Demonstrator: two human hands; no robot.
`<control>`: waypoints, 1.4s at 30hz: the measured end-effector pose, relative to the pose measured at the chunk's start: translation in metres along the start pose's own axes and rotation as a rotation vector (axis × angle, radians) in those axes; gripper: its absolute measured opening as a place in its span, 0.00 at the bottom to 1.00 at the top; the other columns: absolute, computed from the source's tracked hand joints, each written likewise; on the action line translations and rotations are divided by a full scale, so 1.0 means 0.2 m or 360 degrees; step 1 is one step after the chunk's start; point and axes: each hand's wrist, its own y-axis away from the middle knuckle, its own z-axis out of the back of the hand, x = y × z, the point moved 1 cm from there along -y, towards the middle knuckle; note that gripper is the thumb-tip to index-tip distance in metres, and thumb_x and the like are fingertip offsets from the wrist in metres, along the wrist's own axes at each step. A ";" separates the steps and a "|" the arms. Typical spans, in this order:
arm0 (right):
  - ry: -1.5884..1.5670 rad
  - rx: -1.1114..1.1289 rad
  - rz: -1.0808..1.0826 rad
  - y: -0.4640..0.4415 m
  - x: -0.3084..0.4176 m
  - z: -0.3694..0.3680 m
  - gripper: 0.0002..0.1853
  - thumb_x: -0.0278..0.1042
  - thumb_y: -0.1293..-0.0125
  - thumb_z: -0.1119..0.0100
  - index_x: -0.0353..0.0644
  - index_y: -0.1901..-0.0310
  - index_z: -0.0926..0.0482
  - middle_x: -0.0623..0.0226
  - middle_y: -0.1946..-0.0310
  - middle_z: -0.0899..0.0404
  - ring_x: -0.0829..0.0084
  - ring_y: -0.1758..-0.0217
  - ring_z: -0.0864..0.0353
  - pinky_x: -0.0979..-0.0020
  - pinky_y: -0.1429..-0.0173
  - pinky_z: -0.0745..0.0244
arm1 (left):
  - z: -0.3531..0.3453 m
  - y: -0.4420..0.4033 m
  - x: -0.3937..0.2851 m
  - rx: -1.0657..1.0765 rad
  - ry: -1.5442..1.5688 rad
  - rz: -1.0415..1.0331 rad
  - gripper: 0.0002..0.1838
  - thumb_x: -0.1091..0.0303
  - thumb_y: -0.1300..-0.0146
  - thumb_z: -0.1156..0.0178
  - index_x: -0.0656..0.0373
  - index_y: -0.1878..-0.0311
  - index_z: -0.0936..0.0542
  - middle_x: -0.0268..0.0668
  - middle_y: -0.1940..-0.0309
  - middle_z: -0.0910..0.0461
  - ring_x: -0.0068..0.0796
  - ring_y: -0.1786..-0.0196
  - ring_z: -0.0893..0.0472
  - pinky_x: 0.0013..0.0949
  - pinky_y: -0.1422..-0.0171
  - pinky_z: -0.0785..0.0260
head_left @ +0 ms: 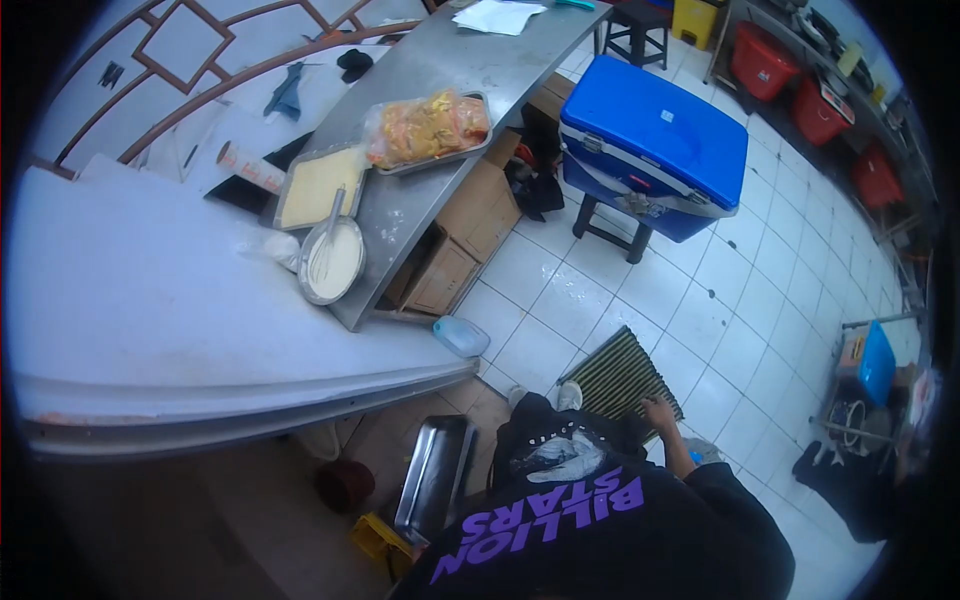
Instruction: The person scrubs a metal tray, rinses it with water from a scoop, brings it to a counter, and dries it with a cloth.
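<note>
My right hand [657,413] has its fingers curled at the near edge of a ridged striped panel [618,375], dark with yellowish bands, beside my shoes. At the lower left, a deep rectangular metal tray [437,475] is tilted beside my black shirt. Only a sliver of my left hand [419,551] shows at the tray's lower end. It seems to grip the tray there, with most of its fingers hidden.
A steel table [400,215] bears a bowl of pale batter [333,262] with a whisk, a tray of pale yellow filling [322,187] and a bagged food tray [430,130]. A blue cooler [655,130] stands on a stool. A plastic jug [461,337] sits by the table's end.
</note>
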 end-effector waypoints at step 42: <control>-0.1282 -0.0575 0.0839 -1.84 4.05 0.88 0.34 0.26 0.48 0.54 0.40 0.36 0.45 0.58 0.54 0.30 0.67 0.56 0.29 0.66 0.50 0.31 | -2.68 -0.11 -3.44 0.0947 0.0959 -0.0350 0.35 0.45 0.34 0.56 0.60 0.35 0.52 0.52 0.38 0.45 0.53 0.35 0.41 0.62 0.42 0.40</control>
